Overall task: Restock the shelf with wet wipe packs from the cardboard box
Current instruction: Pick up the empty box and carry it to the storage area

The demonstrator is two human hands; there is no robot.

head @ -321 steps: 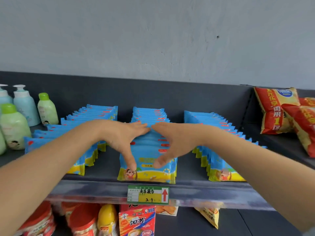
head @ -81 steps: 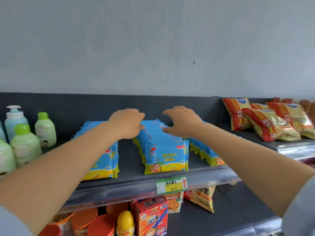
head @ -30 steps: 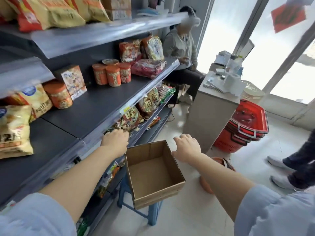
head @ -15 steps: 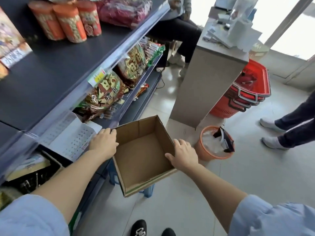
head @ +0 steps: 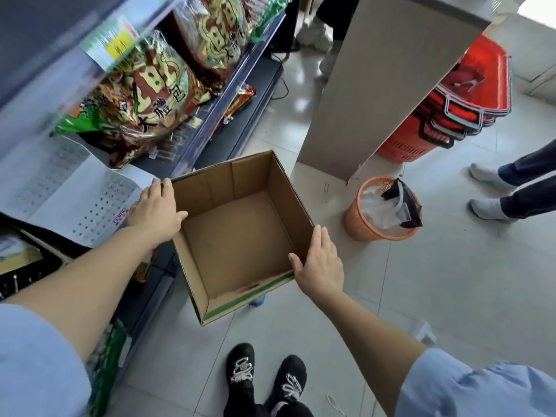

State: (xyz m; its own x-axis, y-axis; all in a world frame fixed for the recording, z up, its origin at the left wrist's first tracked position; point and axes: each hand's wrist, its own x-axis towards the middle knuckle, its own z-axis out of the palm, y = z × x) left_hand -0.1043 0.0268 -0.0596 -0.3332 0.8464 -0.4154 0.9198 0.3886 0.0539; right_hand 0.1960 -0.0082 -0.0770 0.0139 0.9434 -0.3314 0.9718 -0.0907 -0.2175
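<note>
Head view, looking down at a tiled floor [head: 451, 296] beside a shop shelf [head: 207, 121].

- A cardboard box [head: 252, 176] is seen at centre, top open, its brown inside floor in full view. A green stripe runs along its near outer wall. A scrap of blue shows under the near edge; what carries the box cannot be told.
- The left hand [head: 155, 210] is laid on the box's left wall. Its fingers [head: 158, 188] lie together along the outside, and its thumb [head: 180, 216] is hooked over the rim, so the wall is pinched.
- The right hand [head: 320, 263] is set at the box's near right corner. Its fingers [head: 323, 236] are straight and together, flat on the right wall's outside, and its thumb [head: 296, 263] is hooked over the rim.
- Large snack bags [head: 144, 94] are stacked on the shelf, far left of the box. A white perforated panel [head: 90, 200] lies just left of the left hand.
- An orange waste bin [head: 361, 224] stands right of the box, apart from it. A grey counter [head: 376, 85] stands beyond the bin, and red baskets [head: 451, 115] are stacked at the far right.
- Black shoes [head: 240, 368] are seen at the near edge. Another person's legs [head: 526, 182] are seen at the right.
</note>
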